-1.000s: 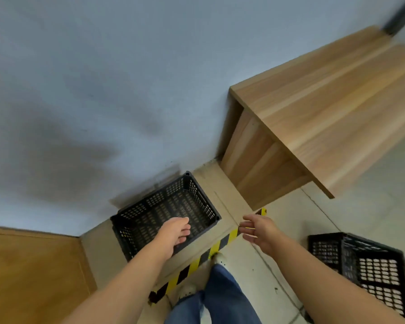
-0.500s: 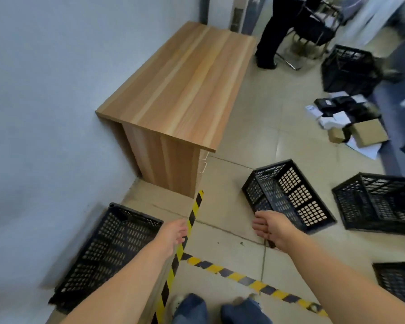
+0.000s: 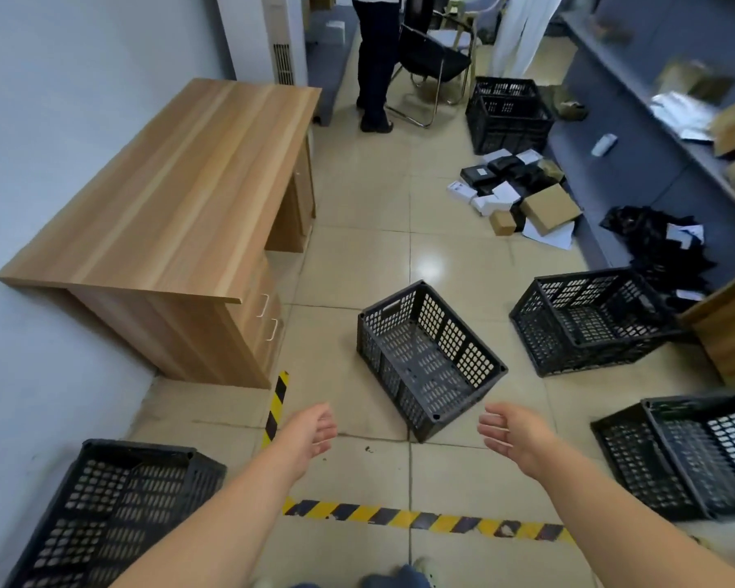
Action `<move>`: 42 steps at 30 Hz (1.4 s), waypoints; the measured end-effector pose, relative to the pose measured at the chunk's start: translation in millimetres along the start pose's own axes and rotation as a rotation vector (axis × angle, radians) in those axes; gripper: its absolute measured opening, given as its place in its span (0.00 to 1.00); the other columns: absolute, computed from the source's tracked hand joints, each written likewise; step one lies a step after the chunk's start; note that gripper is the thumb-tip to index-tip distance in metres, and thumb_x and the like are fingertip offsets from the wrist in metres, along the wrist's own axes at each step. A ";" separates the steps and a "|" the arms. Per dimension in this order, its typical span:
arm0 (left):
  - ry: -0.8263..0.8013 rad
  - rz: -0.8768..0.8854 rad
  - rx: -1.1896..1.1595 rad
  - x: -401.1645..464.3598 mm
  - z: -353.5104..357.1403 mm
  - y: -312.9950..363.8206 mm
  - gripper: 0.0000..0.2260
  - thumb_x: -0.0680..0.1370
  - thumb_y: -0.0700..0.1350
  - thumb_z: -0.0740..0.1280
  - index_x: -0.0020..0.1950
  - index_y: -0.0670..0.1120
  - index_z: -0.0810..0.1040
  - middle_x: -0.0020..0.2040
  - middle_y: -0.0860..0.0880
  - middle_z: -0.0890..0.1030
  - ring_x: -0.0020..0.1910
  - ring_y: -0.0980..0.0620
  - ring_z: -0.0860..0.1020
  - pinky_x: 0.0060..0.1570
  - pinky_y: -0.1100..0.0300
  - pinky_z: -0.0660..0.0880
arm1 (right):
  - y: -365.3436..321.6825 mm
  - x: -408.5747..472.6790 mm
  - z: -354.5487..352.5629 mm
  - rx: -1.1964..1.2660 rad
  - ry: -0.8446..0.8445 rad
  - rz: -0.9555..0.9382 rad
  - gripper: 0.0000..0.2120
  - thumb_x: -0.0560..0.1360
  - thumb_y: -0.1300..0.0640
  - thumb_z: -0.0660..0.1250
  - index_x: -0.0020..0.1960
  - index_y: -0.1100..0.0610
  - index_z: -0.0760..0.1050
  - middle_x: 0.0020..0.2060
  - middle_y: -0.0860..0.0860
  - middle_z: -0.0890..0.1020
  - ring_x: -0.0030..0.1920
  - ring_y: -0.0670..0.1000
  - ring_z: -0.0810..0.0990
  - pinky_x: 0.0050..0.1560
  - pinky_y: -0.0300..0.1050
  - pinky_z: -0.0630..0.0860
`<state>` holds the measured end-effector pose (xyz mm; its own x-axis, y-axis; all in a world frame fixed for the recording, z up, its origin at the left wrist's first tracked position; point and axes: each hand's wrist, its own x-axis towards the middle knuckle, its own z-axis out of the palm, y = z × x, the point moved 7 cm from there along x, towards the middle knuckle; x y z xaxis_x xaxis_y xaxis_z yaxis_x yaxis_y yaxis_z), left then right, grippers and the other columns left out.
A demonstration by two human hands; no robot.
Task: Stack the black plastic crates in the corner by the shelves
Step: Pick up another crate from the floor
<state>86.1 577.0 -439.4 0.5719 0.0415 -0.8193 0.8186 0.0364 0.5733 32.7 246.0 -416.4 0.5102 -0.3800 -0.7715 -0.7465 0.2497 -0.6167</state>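
A black plastic crate lies tilted on the tiled floor straight ahead. My left hand and my right hand reach out on either side of its near corner, both empty with loosely curved fingers, not touching it. Another black crate stands by the wall at the lower left. More crates sit to the right: one upright near the shelves, one at the right edge. Two stacked crates stand farther back.
A wooden desk runs along the left wall. Yellow-black tape marks the floor. Boxes and packets litter the floor by the grey shelves. Two people stand by a black chair at the back.
The view has swung right from the corner crate to the room. Both hands left the corner crate and now reach toward the tilted crate ahead, fingers opened.
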 end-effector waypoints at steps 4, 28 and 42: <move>0.003 0.003 -0.009 6.2 46.9 -4.7 0.10 0.79 0.47 0.61 0.46 0.42 0.76 0.47 0.43 0.81 0.47 0.47 0.79 0.47 0.54 0.75 | -15.8 30.0 -51.6 -0.007 0.017 0.007 0.09 0.78 0.58 0.60 0.53 0.62 0.74 0.43 0.56 0.79 0.45 0.55 0.79 0.38 0.46 0.74; 0.058 -0.181 -0.213 162.9 178.9 111.0 0.21 0.80 0.47 0.58 0.69 0.35 0.66 0.38 0.41 0.78 0.39 0.44 0.75 0.47 0.55 0.72 | -194.7 219.8 -74.3 -0.149 0.022 0.040 0.09 0.79 0.58 0.58 0.56 0.61 0.72 0.42 0.56 0.78 0.43 0.54 0.78 0.40 0.46 0.74; 0.131 -0.247 -0.260 269.3 187.0 139.4 0.18 0.81 0.50 0.55 0.60 0.38 0.73 0.48 0.44 0.79 0.47 0.48 0.78 0.46 0.55 0.74 | -241.0 357.9 -15.3 -0.257 -0.026 0.134 0.13 0.78 0.58 0.59 0.59 0.63 0.72 0.42 0.56 0.79 0.42 0.53 0.78 0.38 0.45 0.74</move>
<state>364.3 406.5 -582.6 0.3335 0.1263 -0.9342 0.8806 0.3122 0.3566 388.7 36.2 -541.5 0.4082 -0.3353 -0.8491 -0.8899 0.0613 -0.4521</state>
